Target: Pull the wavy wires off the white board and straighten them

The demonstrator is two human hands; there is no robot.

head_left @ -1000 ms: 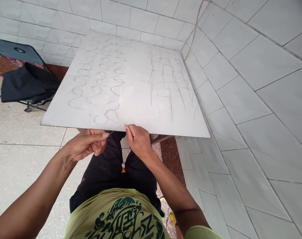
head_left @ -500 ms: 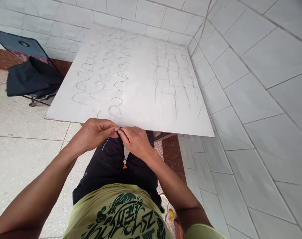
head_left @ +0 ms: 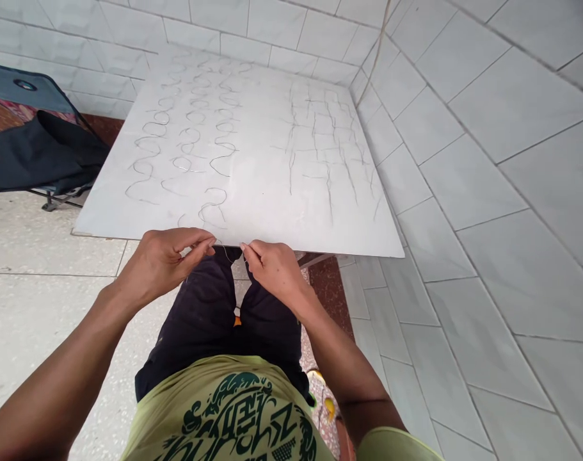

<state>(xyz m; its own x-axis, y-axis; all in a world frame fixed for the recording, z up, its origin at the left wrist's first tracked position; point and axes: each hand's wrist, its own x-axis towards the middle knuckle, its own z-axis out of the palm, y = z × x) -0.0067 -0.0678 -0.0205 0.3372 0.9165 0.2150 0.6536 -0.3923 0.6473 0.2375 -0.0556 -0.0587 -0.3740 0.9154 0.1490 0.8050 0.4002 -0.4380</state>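
A thin wire [head_left: 227, 255] bends in a small curve between my two hands, just off the front edge of the white board [head_left: 267, 218]. My left hand [head_left: 164, 261] pinches one end between thumb and fingertips. Closed in a pinch, my right hand [head_left: 276, 270] meets the wire at its other side; the fingers hide that end. Beyond the hands, wavy wire pieces [head_left: 223, 168] lie in rows on the left part of the board. Straighter wire pieces [head_left: 329, 198] lie crossed like a loose grid on the right part.
Tiled walls [head_left: 473, 186] stand behind the board and along its right side. A folding chair [head_left: 22, 86] with a dark cloth [head_left: 44, 153] on it is at the left. A cord [head_left: 378, 54] hangs in the wall corner. My legs [head_left: 195, 320] are below the board's front edge.
My hands have moved apart from touching fingertips, and a curved stretch of wire now shows between them. The loose tail that hung below my left hand no longer shows. The view has shifted slightly.
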